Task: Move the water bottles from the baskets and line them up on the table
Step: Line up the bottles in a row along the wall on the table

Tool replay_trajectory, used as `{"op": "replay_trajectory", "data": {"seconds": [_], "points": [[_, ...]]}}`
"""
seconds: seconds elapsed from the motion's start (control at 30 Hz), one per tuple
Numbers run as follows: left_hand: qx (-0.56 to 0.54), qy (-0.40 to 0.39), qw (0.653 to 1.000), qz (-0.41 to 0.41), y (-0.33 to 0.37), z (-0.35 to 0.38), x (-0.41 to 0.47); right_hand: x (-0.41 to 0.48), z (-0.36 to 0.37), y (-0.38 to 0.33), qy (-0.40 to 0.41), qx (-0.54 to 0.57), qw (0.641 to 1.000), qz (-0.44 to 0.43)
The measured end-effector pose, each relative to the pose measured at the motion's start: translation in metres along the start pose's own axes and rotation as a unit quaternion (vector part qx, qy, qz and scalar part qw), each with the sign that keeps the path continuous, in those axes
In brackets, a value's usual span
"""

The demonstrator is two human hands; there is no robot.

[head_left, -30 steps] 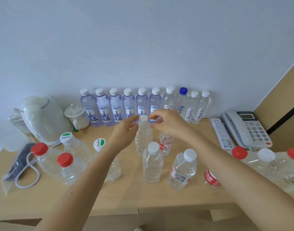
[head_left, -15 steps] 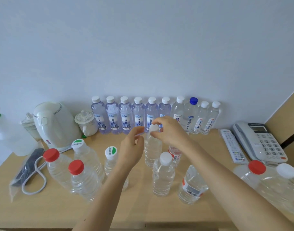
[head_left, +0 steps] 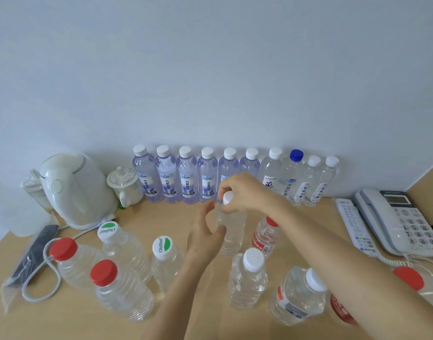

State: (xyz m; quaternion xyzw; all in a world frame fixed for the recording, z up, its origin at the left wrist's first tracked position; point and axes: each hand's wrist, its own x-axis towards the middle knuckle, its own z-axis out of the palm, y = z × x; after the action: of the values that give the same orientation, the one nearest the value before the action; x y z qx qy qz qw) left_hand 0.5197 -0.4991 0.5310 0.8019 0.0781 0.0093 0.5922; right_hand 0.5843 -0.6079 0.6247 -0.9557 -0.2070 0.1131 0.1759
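Head-camera view looking down on a pale wooden table (head_left: 146, 218) crowded with water bottles.

Nearest, along the bottom of the frame, a white-capped bottle with an orange label (head_left: 300, 295) stands right of centre. A plain clear bottle (head_left: 247, 278) is just to its left. At lower left are two ribbed red-capped bottles (head_left: 122, 290), with two green-and-white-capped bottles (head_left: 123, 246) just behind them. At the lower right edge is a large red-capped bottle (head_left: 409, 278), partly cut off. At far left lies a clear bag (head_left: 31, 261) holding something dark, with a grey cord looped beside it.

Two bare forearms reach in from the bottom edge toward the centre. There the held bottle (head_left: 231, 231) stands upright; it is clear, unlabelled and has a white cap. The right hand (head_left: 244, 192) comes over its top, fingers curled and pinching the cap. The left hand (head_left: 205, 231) is at the bottle's left side, fingers relaxed and apart, thumb tip touching the body. A red-labelled bottle (head_left: 265, 236) stands just right of it, partly hidden by the right wrist.

Farthest back, a row of ten bottles (head_left: 186, 177) lines the white wall. Six have blue labels and four are clearer, one of those with a blue cap. The right hand covers part of the fifth and sixth. Left of the row sit a lidded cup (head_left: 124, 185) and a white kettle (head_left: 75, 190). At the right edge are a remote control (head_left: 355, 227) and a telephone (head_left: 402, 222).
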Motion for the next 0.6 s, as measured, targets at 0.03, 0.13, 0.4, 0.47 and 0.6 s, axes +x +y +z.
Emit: {"op": "replay_trajectory", "data": {"seconds": [0.03,0.13,0.4,0.47,0.6], "points": [[0.013,-0.012,1.0,-0.005,-0.002,0.002,0.002,0.002,-0.003,0.002,-0.013,0.01,1.0,-0.012],[0.026,-0.04,0.998,-0.037,-0.013,0.012,0.006,0.008,-0.017,0.006,-0.038,0.042,0.998,-0.032],[0.014,0.094,0.995,-0.006,-0.015,0.022,0.029,0.027,-0.073,-0.006,-0.068,0.123,0.983,-0.115],[-0.024,0.142,0.99,-0.004,-0.007,0.022,0.033,0.036,-0.074,-0.006,-0.056,0.126,0.984,-0.115],[-0.099,0.229,0.968,-0.009,0.004,0.027,0.033,0.049,-0.062,-0.005,0.035,0.105,0.991,-0.073]]}}
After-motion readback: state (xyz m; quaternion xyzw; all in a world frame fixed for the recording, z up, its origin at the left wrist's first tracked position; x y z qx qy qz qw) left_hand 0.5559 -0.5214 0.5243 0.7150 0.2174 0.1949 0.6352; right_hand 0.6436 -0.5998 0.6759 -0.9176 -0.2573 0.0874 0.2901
